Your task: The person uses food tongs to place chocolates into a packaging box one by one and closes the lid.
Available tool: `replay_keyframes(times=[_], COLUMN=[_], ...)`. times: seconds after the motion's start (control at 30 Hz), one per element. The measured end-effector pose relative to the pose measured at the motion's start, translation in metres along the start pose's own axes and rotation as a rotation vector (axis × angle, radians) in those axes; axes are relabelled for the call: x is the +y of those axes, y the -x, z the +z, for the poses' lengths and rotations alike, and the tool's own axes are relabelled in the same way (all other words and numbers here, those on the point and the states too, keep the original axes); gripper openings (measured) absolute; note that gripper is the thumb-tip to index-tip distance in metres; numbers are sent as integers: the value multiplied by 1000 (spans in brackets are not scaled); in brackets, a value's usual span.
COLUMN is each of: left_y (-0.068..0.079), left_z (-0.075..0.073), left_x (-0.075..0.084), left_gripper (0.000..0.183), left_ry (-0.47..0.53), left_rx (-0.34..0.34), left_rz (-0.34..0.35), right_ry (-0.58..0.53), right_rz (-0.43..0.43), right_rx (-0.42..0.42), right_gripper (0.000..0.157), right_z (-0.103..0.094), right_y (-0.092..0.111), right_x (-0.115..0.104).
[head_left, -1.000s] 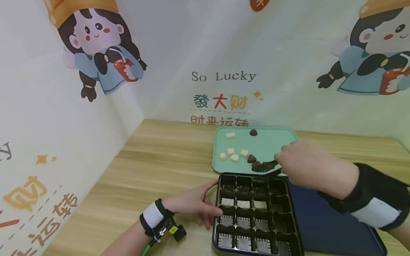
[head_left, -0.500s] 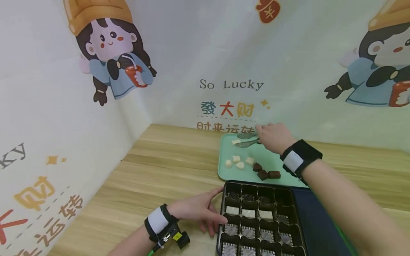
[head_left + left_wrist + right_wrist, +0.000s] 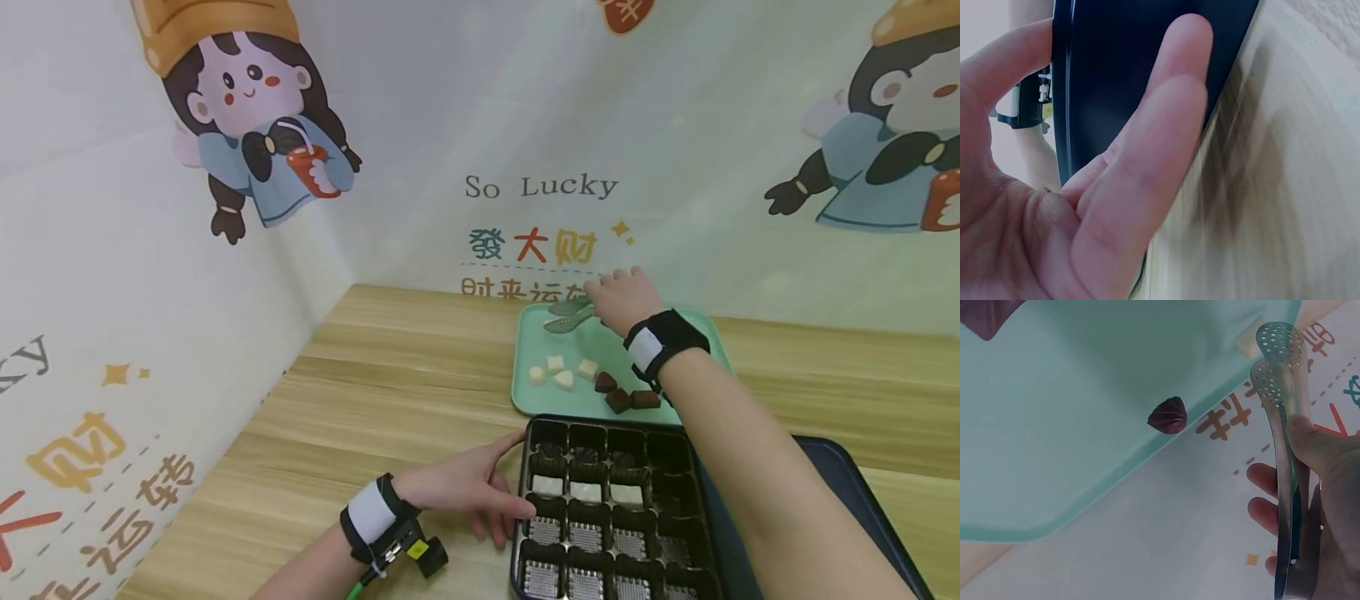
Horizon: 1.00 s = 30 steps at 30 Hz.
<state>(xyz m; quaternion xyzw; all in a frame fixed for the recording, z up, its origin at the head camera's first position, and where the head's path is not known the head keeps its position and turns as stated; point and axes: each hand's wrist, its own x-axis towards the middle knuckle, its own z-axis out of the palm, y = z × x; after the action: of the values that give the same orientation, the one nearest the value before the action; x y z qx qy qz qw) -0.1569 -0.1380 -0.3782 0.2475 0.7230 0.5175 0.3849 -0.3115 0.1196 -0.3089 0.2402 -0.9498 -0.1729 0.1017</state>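
My right hand [image 3: 624, 302] grips a pair of metal tongs [image 3: 1282, 347] with perforated heads. Its tips are over the far left of the mint-green tray [image 3: 1085, 456], beside a white block [image 3: 1247, 340]; whether they touch it I cannot tell. A ridged dark chocolate [image 3: 1169, 417] lies nearby, hidden behind my hand in the head view. My left hand [image 3: 465, 490] rests against the left side of the black compartment box [image 3: 1110, 75], fingers straight along its wall. Dark pieces sit in the box's back row, white blocks [image 3: 586, 492] in the row before it.
On the tray are several white pieces [image 3: 564, 380] and dark chocolates [image 3: 618, 401]. The box stands partly on a dark blue mat or lid [image 3: 832, 475], on a wooden table [image 3: 375, 400]. A printed cloth backdrop [image 3: 405, 167] hangs right behind the tray.
My right hand has carried the tongs from over the box's back row to the tray's far left, by the white block. The left hand stays at the box.
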Motion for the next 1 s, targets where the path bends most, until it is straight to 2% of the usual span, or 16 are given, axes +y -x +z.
replay_keyframes(times=[0.23,0.63,0.7,0.83,1.0], left_y=[-1,-1,-1,-2,-3], left_z=[1,-1,-1,-1,-2], left_x=[3,2,2,1,3], left_gripper=[95,95,94,94,96], left_ry=[6,8,8,3,-1], left_rx=[-7,-20,-22,-17,-25], left_rz=[-3,-16,-17,-7,5], right_ry=[-9,9,-3,-24,-86], right_rz=[10,-25,-23,-24,-40], right_rx=[-71,-100,-104,-74,-14], right_gripper=[35,31,25,11,7], right_z=[7,5,4,1,-4], right_y=[-4,-4,-4,-3,7], right_x=[4,2,0,-1,11])
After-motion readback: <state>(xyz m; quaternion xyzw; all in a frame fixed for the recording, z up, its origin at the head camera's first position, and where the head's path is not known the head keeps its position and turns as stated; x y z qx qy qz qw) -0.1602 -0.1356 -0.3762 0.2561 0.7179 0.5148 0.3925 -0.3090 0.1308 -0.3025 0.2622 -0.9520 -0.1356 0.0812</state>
